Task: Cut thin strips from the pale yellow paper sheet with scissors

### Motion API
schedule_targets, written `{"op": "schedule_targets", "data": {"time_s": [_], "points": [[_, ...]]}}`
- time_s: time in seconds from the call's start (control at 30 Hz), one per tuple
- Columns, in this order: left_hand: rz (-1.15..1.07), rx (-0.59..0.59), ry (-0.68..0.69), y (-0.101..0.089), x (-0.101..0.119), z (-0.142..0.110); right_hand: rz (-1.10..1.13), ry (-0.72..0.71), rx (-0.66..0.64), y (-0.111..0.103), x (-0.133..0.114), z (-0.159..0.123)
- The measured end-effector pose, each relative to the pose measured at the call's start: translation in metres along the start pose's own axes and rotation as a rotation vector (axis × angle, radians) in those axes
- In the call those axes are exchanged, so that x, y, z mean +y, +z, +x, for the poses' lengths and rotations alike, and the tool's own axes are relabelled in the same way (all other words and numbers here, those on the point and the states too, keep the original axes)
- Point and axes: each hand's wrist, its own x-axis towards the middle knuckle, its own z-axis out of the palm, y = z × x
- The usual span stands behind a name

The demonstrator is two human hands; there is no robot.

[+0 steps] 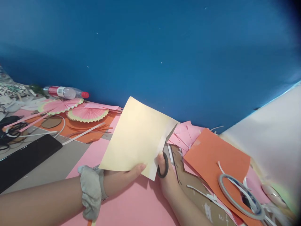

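My left hand point(124, 175) pinches the lower edge of a pale yellow sheet of paper point(136, 135), holding it up above a pink sheet point(131, 204) on the table. A grey scrunchie point(91, 191) is on that wrist. My right hand point(168, 180) grips black-handled scissors point(164, 160), thumb through a loop. The blades run up along the yellow sheet's right side, where a narrow strip is being separated. Most of my right fingers are hidden behind the paper.
Pink and yellow paper fans point(75, 110) lie on orange paper at the left, with a plastic bottle point(67, 92) behind them. A black slab point(25, 158) lies at the left. Orange card point(216, 157), pink scraps and a tape ring point(240, 196) sit at the right. A blue wall point(164, 47) backs the table.
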Motion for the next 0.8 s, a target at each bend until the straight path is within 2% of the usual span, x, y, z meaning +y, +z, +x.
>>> {"op": "schedule_targets", "data": {"time_s": [0.1, 0.27, 0.5, 0.67, 0.8], "points": [[0.017, -0.002, 0.012, -0.003, 0.007, 0.000, 0.011, -0.008, 0.014, 0.002, 0.003, 0.000], [0.035, -0.004, -0.003, -0.002, 0.010, 0.000, 0.014, 0.003, -0.040, -0.001, -0.001, 0.001], [0.004, 0.031, -0.001, 0.002, -0.001, 0.000, -0.024, 0.021, -0.068, -0.003, -0.007, 0.001], [-0.205, 0.077, -0.105, 0.013, -0.015, -0.001, 0.032, -0.018, 0.024, 0.000, 0.006, 0.000], [-0.302, 0.072, -0.108, 0.016, -0.017, -0.001, 0.007, 0.016, 0.030, -0.002, 0.008, 0.000]]}}
